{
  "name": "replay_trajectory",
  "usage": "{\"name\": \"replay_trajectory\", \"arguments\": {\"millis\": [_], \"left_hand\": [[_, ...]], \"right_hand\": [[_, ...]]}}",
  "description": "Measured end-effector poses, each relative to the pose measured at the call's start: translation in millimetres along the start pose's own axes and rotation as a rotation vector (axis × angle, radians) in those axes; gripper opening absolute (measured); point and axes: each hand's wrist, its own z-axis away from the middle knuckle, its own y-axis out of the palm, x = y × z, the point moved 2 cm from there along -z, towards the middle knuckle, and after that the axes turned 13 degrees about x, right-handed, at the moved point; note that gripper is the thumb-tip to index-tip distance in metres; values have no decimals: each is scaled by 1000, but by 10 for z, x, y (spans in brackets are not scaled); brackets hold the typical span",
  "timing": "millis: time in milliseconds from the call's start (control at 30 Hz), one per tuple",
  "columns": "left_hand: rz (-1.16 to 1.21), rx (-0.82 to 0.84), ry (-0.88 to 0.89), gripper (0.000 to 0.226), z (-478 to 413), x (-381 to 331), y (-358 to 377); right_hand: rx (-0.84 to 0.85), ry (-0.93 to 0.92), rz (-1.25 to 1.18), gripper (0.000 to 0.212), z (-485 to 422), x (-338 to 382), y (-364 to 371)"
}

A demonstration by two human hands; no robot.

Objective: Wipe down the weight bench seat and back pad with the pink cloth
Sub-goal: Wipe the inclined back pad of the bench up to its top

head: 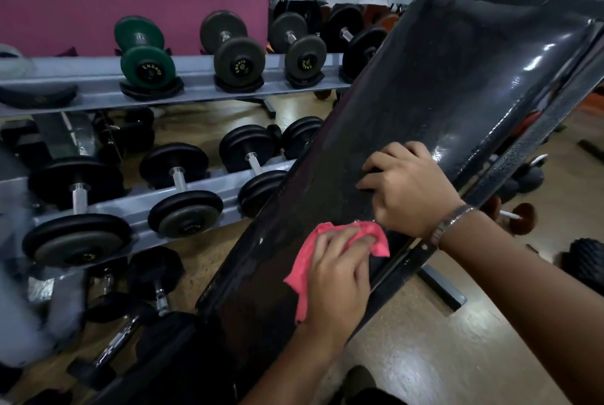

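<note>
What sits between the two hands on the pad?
Only bare black pad, head view: the left hand presses the pink cloth just below the right hand.

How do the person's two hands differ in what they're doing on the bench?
The left hand presses the pink cloth flat against the black pad; the right hand holds nothing, fingers curled. The right hand sits higher and wears a metal bracelet; the left wrist is bare. Both touch the pad.
</note>
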Motion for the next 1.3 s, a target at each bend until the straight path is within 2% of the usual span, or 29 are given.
{"name": "replay_trajectory", "arguments": {"millis": [100,267,400,533,600,700,733,867,900,1000,1067,1233,1300], "left_hand": [[-45,24,67,29,165,188,-49],[-22,-68,-131,23,167,284,-113],[7,-46,-18,22,-90,-40,-7],[-67,69,126,31,141,217,-37],[-52,21,69,30,297,425,-109],[3,-92,-179,26,110,407,-121],[7,-114,-206,25,24,323,-100],[-71,-37,26,22,56,190,-56],[-101,-32,34,22,96,266,-94],[-72,-116,-152,19,-49,460,-179],[0,-159,-213,18,-250,425,-168],[26,-111,-62,19,-136,468,-154],[18,-124,-114,19,-123,654,-226]], "right_hand": [[42,-20,3,39,-13,-51,-89],[49,2,62,37,8,-87,-68],[12,19,22,37,13,-89,-48],[4,10,-13,38,-1,-99,-71],[8,14,-13,38,-8,-103,-71],[6,38,-18,38,-21,-72,-77],[8,43,-21,38,-22,-58,-80],[20,54,-27,39,-8,-78,-97],[22,49,-32,40,-4,-80,-95],[21,51,-38,40,-18,-69,-95],[22,67,-38,39,-44,-45,-104],[6,71,-66,36,-32,-62,-76],[8,68,-82,37,-10,-70,-69]]}}
